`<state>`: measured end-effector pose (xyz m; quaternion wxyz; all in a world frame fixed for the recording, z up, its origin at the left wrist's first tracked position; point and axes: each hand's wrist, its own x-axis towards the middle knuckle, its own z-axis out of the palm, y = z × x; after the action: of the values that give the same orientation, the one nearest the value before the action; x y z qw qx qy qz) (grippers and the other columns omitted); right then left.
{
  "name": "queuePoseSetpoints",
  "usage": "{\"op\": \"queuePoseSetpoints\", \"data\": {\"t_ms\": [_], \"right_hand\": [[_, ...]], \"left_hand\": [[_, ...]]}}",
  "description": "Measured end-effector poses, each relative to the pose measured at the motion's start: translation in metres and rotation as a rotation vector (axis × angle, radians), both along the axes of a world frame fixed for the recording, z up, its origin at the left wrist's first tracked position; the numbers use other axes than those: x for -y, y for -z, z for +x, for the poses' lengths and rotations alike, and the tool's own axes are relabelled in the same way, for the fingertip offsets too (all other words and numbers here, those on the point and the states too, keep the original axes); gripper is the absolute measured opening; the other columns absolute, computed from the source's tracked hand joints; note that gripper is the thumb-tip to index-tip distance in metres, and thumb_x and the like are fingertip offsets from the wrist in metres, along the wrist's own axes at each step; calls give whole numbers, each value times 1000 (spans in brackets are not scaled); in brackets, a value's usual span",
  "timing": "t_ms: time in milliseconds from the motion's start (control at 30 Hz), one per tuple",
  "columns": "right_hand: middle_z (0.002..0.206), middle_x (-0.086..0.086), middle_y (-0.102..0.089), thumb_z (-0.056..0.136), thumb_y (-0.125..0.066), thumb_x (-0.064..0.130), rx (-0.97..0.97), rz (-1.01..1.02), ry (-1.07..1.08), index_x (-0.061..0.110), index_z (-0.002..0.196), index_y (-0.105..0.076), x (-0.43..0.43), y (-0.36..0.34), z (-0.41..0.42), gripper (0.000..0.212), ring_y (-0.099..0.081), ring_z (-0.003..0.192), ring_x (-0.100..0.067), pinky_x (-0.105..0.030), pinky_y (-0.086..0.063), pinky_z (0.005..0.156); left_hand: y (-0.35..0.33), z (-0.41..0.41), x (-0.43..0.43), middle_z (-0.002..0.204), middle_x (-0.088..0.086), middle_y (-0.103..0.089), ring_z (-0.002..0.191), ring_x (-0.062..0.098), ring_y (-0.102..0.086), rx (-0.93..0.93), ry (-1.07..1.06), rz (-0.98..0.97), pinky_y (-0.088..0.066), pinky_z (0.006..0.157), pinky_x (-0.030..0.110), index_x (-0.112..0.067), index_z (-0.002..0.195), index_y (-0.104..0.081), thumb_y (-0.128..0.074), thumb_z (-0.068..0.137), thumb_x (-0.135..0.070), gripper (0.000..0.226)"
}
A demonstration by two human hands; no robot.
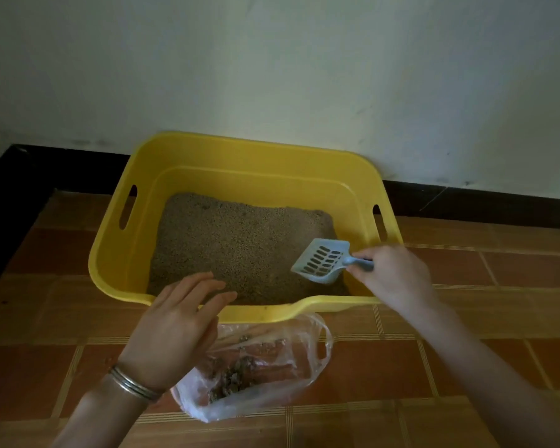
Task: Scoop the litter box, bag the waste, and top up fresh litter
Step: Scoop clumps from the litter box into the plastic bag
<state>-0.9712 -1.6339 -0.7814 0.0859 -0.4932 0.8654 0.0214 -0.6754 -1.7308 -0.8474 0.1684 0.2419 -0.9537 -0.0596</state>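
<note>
A yellow plastic litter box [133, 253] stands on the floor against the wall, with brown granular litter [227, 240] covering its bottom. My right hand [392, 276] grips the handle of a pale blue slotted scoop [320, 261], whose blade rests over the litter near the box's right front corner. My left hand [178, 324] hovers open, fingers spread, over the box's front rim. A clear plastic bag [272, 367] lies on the floor just in front of the box, with dark clumps of waste inside.
The floor is orange-brown tile [466, 318] with pale grout lines. A white wall [272, 76] with a dark skirting strip [466, 202] runs right behind the box. Bangles circle my left wrist [133, 383].
</note>
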Motion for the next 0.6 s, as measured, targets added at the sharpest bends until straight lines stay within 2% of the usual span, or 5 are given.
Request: {"op": "queuePoseSetpoints", "data": {"t_ms": [200, 300, 367, 467, 600], "right_hand": [[76, 9, -58, 92, -49, 45, -39, 197, -23, 30, 122, -58, 13, 8, -2, 35, -51, 58, -8, -21, -41, 49], [69, 10, -55, 92, -49, 47, 26, 113, -42, 29, 122, -58, 9, 9, -2, 36, -46, 51, -4, -18, -34, 44], [74, 10, -63, 90, -55, 38, 172, -97, -90, 29, 119, -61, 1, 8, 1, 31, -48, 44, -1, -15, -33, 40], [99, 12, -68, 84, -64, 23, 488, -410, -245, 26, 107, -65, -18, -1, 18, 23, -64, 83, 2, -11, -50, 69], [95, 14, -71, 79, -65, 22, 816, -452, -291, 20, 102, -70, -43, -18, 52, 23, -64, 92, 1, -13, -50, 75]], "left_hand": [[4, 4, -8, 108, 1, -65, 110, 24, -56, 2, -33, 9, -37, 88, 31, -17, 108, -69, -41, 80, -21, 40], [8, 7, -13, 108, 0, -65, 109, 23, -57, 0, -38, 40, -42, 86, 32, -18, 107, -69, -41, 81, -22, 38], [10, 9, -16, 109, 0, -65, 109, 23, -57, -3, -37, 52, -47, 82, 35, -18, 107, -68, -42, 82, -21, 37], [9, 13, -20, 107, 0, -66, 108, 22, -57, -29, -30, 59, -42, 84, 32, -17, 106, -69, -43, 83, -19, 34], [6, 27, -31, 105, 0, -66, 103, 22, -60, -81, -83, 82, -51, 77, 35, -15, 103, -69, -44, 83, -16, 32]]}}
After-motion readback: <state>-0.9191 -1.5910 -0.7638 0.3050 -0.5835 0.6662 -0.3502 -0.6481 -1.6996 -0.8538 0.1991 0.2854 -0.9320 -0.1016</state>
